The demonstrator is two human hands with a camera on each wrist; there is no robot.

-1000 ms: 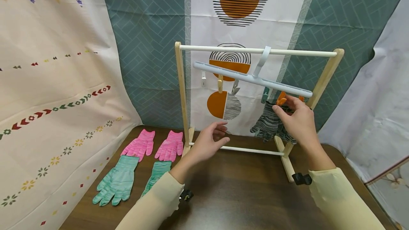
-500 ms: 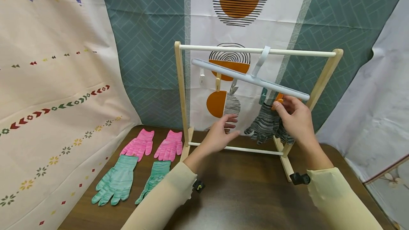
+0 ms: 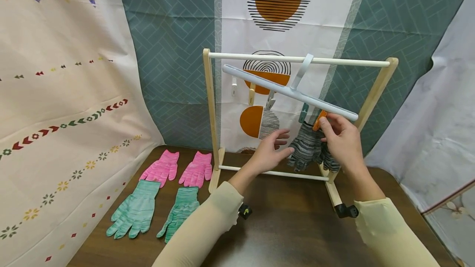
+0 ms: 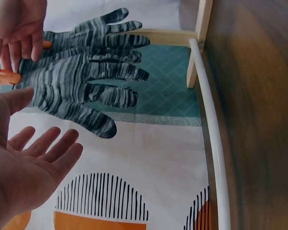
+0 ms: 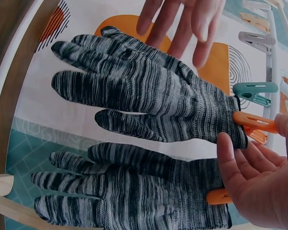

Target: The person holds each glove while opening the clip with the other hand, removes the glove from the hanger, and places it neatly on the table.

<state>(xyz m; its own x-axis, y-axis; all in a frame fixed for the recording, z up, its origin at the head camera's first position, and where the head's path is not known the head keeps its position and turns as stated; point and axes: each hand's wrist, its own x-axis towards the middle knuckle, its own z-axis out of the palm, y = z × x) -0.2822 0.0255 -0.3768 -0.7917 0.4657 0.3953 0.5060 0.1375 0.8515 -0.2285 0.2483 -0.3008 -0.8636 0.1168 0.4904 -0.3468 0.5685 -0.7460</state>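
My right hand (image 3: 343, 137) pinches an orange clothespin (image 3: 320, 120) at the cuff of a grey-black striped glove (image 3: 305, 147). A second striped glove (image 5: 129, 196) hangs beside it from another orange clothespin (image 5: 216, 196). Close to the first glove's fingers, my left hand (image 3: 268, 151) is held with fingers spread and nothing in its grasp. Both gloves hang under the right end of a pale blue hanger (image 3: 267, 82), which tilts down to the right. A teal clothespin (image 5: 254, 88) sits next to the first glove's cuff.
The hanger hooks over the top bar of a wooden rack (image 3: 237, 55). White (image 3: 234, 87), tan (image 3: 252, 94) and grey (image 3: 270, 101) clothespins dangle from its left half. Pink gloves (image 3: 198, 170) and green gloves (image 3: 135, 209) lie on the table's left side.
My left hand has moved right and up to the striped gloves. The hanger's right end has dipped a little, and the orange clothespin has shifted left and down with my right hand.
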